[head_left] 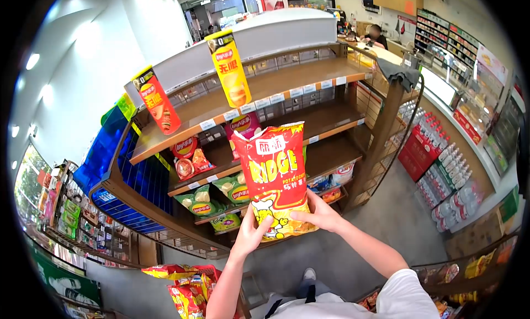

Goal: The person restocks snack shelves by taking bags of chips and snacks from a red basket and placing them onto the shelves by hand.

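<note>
The left hand point(252, 230) and right hand point(324, 213) clamp the lower sides of a red chip bag point(276, 181), upright before the brown shelf point(314, 81). Red and yellow canisters stand on its top tier; more bags fill a basket point(212, 272) below left.

White walls point(141, 21), grey floor point(364, 230), round ceiling lights point(32, 60).

Shelf labels point(207, 124) seem too small to read.

Bright indoor light from ceiling lamps and windows; strong fisheye curvature, with black at the corners.
</note>
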{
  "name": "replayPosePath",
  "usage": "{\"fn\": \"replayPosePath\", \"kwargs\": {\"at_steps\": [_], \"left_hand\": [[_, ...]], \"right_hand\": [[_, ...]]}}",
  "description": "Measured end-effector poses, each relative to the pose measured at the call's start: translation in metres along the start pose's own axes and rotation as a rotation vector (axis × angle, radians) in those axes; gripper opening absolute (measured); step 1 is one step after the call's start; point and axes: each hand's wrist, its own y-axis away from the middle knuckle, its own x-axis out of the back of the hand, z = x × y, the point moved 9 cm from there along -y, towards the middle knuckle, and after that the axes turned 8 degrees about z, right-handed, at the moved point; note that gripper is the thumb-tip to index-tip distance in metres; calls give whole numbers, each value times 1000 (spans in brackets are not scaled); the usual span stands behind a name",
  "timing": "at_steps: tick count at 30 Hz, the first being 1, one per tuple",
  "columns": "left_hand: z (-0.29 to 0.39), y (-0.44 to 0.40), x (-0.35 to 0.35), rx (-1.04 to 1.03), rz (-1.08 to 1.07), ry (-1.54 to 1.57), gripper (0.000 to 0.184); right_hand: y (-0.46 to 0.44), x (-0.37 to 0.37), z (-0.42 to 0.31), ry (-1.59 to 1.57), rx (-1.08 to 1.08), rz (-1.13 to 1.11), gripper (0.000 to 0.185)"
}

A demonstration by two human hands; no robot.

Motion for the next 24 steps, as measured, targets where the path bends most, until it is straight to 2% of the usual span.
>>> {"fn": "replayPosePath", "kwargs": {"at_steps": [6,10,17,20,24], "left_hand": [[5,-7,-26,4,-118,-35,58],[16,-1,-26,13,-170,-80,54],[26,25,6,-13,-135,19,52],[23,36,12,-81,-149,28,61],[21,36,27,-116,-105,-19,62]], "right_hand": [[14,25,-9,-27,47,93,74],[24,14,-26,7,37,96,74],[28,-27,-28,205,-8,5,76],[32,-32,-20,312,-32,-33,79],[21,-37,-9,342,-41,-70,78]]}}
